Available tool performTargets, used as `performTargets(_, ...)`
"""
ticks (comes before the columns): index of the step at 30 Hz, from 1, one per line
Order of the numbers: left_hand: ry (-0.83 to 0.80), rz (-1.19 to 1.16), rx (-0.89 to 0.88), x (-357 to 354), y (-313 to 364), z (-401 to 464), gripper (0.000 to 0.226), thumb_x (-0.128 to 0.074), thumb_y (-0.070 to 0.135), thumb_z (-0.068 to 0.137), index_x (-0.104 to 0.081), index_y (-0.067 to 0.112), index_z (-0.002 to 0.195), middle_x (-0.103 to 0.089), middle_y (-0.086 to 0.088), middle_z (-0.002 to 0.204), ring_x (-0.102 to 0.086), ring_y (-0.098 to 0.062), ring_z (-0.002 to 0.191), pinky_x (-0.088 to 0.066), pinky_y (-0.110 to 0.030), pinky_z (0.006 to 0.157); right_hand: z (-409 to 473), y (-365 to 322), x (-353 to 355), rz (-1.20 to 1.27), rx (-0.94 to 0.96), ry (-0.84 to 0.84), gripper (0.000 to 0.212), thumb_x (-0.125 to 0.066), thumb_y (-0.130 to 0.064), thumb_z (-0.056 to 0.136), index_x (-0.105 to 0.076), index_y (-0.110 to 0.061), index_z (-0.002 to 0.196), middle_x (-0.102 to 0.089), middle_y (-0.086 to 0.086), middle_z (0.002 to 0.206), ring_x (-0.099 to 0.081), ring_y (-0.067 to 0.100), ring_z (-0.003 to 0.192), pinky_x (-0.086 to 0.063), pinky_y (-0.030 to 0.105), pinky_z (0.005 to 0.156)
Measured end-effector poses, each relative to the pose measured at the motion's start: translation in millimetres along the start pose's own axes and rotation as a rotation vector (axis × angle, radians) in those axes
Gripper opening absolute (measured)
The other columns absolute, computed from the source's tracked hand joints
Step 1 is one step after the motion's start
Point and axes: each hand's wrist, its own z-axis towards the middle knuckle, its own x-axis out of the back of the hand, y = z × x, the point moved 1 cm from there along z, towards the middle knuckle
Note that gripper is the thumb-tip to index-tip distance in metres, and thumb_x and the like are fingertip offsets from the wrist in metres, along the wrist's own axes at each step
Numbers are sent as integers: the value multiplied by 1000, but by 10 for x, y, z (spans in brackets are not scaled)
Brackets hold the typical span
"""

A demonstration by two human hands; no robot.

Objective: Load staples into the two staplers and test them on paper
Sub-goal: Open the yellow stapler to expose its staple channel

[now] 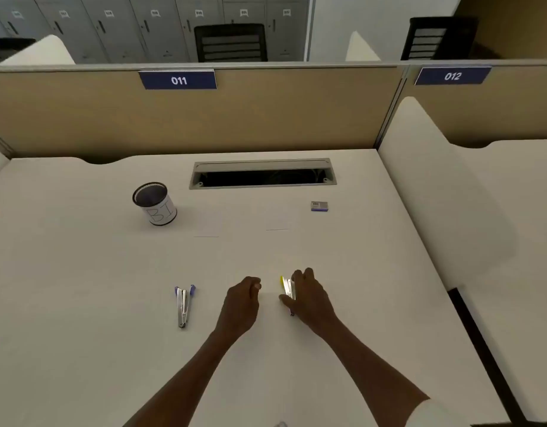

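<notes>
The right hand (309,295) curls around the yellow stapler (287,288), hiding most of it, near the bench's (81,303) front edge. The left hand (243,300) is loosely curled; whether it pinches anything is unclear. The blue stapler (183,305) lies open leftward. Two pale paper sheets (209,226) barely show mid-bench; staple box (319,206) and mesh cup (155,203) sit toward the back edge.

Desk inventory, by count:

- Staplers, two: one blue-tipped silver metal stapler (183,306), hinged open, at 8 o'clock; one yellow-tipped silver metal stapler (287,289) at 5 o'clock.
- Paper, two pale white sheets: one (208,224) at 12 o'clock, one (277,220) at 1 o'clock.
- Staple box, one: small blue cardboard box (319,206) at 2 o'clock.
- Pen holder, one: black mesh cylindrical cup (155,203) with white label, at 11 o'clock.
</notes>
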Motion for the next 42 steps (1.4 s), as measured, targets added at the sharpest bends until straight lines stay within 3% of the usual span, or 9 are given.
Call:
performTargets(8, 19, -192, 138, -90, 3, 96, 25, -42, 4, 101, -62, 4, 115, -71, -6, 108, -68, -20, 95, -48, -22, 84, 99, -80, -58, 163, -113, 26, 24, -56, -25, 78, -48, -12, 97, -56, 5, 93, -57, 30, 83, -43, 35, 68)
performTargets(12, -57, -541, 382, -69, 74, 171, 23, -48, 16, 99, -65, 6, 112, -68, -7, 107, -64, -19, 98, -48, -38, 96, 57, -247, 3, 498, -141, 53, 25, -65, -25, 76, -61, -15, 98, -65, -6, 82, -60, 12, 71, -45, 25, 64)
performTargets(17, -229, -1038, 392, 84, 258, 121, 28, -48, 24, 102, -67, 6, 112, -74, -15, 104, -71, -27, 94, -57, -34, 73, -90, -528, 104, 791, -113, 57, 11, -53, -20, 93, -64, -19, 93, -68, -1, 79, -63, 5, 59, -51, 21, 54)
performTargets(21, -150, -1125, 338, 134, 334, 126, 23, -58, 18, 97, -66, 9, 116, -72, -14, 112, -70, -26, 104, -57, -35, 83, -102, -640, 217, 920, -197, 140, 20, -55, -33, 96, -65, -25, 112, -65, -1, 104, -67, 11, 85, -59, 31, 69)
performTargets(25, -58, -1156, 338, 54, 418, 111, 29, -63, 16, 94, -65, 9, 122, -71, -11, 116, -69, -29, 106, -56, -42, 90, -83, -673, 338, 1087, -244, 165, 16, -62, -35, 92, -69, -34, 106, -70, -5, 99, -66, 1, 80, -50, 16, 62)
performTargets(29, 56, -1148, 338, 1, 524, 154, 27, -64, 15, 93, -66, 10, 120, -72, -10, 114, -70, -26, 105, -56, -39, 91, -5, -738, 406, 1191, -276, 233, 12, -60, -31, 95, -69, -25, 100, -71, -4, 94, -63, -3, 73, -47, 11, 58)
performTargets(33, 122, -1194, 394, -58, 589, 258, 28, -62, 17, 94, -63, 13, 121, -72, -11, 111, -69, -21, 105, -57, -31, 85, 91, -709, 547, 1234, -349, 289, 18, -48, -42, 99, -61, -31, 95, -72, -15, 91, -65, 6, 83, -48, 22, 62)
performTargets(36, 112, -1245, 380, -38, 649, 357, 27, -62, 17, 94, -62, 13, 121, -75, -6, 101, -71, -16, 99, -57, -24, 77, 144, -642, 681, 1260, -318, 302, 18, -50, -43, 98, -61, -30, 101, -72, -13, 96, -66, 11, 94, -51, 18, 59)
performTargets(42, 121, -1347, 421, -57, 654, 464, 29, -57, 12, 96, -58, 6, 124, -72, -7, 112, -70, -19, 103, -54, -37, 92, 104, -460, 840, 1232, -259, 281, 9, -57, -25, 96, -59, -31, 102, -70, 2, 107, -66, 23, 101, -56, 46, 84)
